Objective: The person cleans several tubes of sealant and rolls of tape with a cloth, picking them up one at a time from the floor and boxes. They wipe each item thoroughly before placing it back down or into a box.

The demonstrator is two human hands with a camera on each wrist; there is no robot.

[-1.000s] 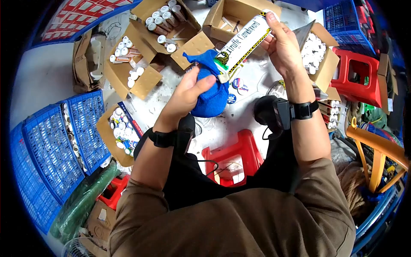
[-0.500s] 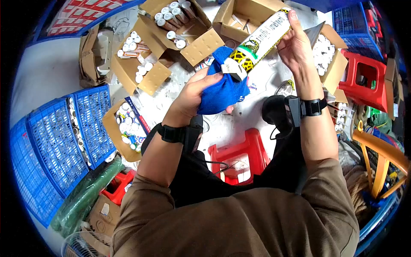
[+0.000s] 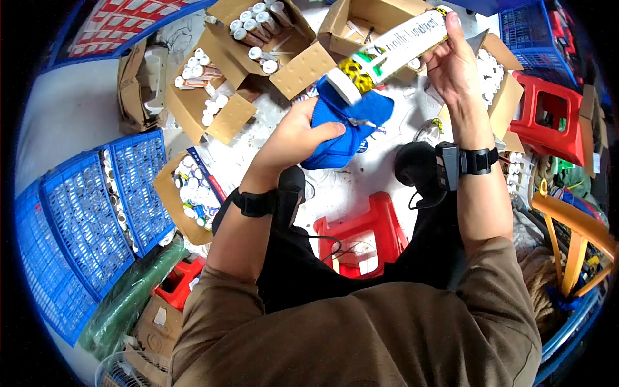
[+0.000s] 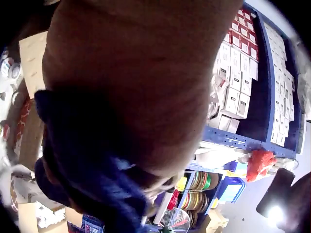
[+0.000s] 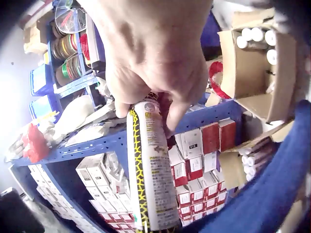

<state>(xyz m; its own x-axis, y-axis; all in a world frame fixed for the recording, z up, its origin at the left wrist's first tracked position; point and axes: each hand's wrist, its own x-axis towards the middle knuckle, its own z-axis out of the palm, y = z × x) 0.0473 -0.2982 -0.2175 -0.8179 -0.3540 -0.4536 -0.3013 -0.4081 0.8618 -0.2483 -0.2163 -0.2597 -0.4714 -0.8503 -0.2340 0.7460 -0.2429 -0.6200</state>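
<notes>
A white tube (image 3: 393,55) with yellow-and-black giraffe print and printed lettering slants across the head view, its white end toward the lower left. My right hand (image 3: 461,74) grips it near its upper end; the right wrist view shows thumb and fingers on either side of the tube (image 5: 154,167). Bunched in my left hand (image 3: 290,137) is a blue cloth (image 3: 332,145), held just under the tube's white end, with the thumb lying over it. The cloth (image 4: 97,170) appears dark in the left wrist view, where the back of the hand fills much of the picture.
Open cardboard boxes (image 3: 303,72) with white-ended tubes stand ahead and to the left. Another box (image 3: 169,209) holds small caps or bottles. A red stool (image 3: 367,226) is between the legs, another red stool (image 3: 567,129) at right. Blue crates (image 3: 71,222) line the left.
The cloth was against the tube's lower end. Now that white end shows bare, and the tube has shifted up and right. My left hand has moved slightly right with the cloth.
</notes>
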